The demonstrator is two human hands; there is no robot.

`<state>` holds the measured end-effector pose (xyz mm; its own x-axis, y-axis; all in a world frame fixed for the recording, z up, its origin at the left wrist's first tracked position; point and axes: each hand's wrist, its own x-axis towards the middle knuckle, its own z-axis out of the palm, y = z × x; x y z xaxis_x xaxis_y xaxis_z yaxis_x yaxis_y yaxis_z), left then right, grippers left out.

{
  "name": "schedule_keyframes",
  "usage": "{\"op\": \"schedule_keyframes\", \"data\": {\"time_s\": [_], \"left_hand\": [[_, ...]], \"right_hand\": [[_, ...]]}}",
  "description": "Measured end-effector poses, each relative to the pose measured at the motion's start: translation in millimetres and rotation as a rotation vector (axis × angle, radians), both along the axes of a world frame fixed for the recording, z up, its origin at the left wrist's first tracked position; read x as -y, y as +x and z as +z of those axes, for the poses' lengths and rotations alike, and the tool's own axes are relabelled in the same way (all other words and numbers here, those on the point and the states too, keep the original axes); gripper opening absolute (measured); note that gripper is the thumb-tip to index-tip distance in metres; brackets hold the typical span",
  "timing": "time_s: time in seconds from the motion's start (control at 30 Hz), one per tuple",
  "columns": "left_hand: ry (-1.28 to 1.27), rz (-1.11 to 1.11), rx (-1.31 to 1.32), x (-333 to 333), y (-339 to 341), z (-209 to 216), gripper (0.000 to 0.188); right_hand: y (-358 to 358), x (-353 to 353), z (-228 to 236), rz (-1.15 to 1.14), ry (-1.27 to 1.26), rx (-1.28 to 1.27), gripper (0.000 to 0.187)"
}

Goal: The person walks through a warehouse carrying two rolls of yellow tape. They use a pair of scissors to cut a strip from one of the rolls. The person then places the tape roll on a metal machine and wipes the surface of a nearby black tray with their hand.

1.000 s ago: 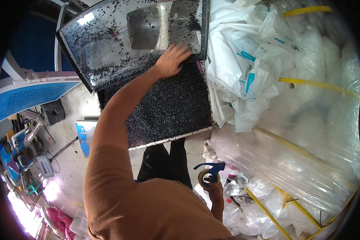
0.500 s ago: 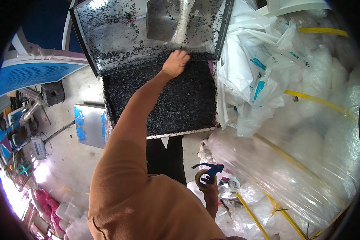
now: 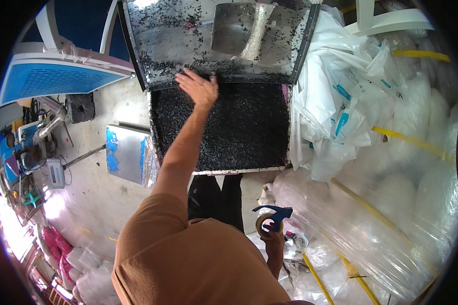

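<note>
My left hand (image 3: 199, 91) is open with its fingers spread, palm down, over the near lip of a metal tray (image 3: 173, 35) scattered with black granules. Right below that lip is a box (image 3: 244, 170) filled with black granules (image 3: 229, 132). A flat metal scoop (image 3: 226, 30), its handle wrapped in clear film, lies in the tray, farther away than my fingers. Down at my right side, my right hand (image 3: 275, 239) grips a blue tape dispenser (image 3: 281, 212) with a roll of tape on it.
White plastic bags (image 3: 331, 91) crowd the box's right side, with large clear film bundles (image 3: 361, 213) and yellow bars (image 3: 412, 142) beyond. To the left stand a platform scale (image 3: 130, 152) with its display (image 3: 56, 173) and a blue perforated panel (image 3: 61, 79).
My left hand has moved left along the tray's lip, and its curled fingers have spread out. The whole view has shifted slightly. My right hand still holds the tape dispenser.
</note>
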<state>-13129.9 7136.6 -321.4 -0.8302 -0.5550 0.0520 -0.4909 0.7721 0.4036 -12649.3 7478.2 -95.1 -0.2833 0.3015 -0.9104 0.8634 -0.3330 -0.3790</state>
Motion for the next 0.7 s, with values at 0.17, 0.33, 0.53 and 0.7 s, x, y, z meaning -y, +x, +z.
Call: {"op": "schedule_keyframes", "data": {"time_s": [0.17,0.33,0.53,0.7], "left_hand": [[0.025,-0.252,0.041,-104,8,-4,0.116],[0.322,-0.390,0.209,-150,11,60,0.096],[0.097,-0.971,-0.251,-175,-45,26,0.050],[-0.013,-1.306,0.013,-158,-61,0,0.047]], "right_hand": [[2,4,1,0.012,-0.026,-0.046,0.067],[7,12,11,-0.012,-0.003,-0.075,0.059],[8,11,11,0.051,0.054,-0.026,0.055],[34,8,-1,0.012,0.048,-0.071,0.061]]}}
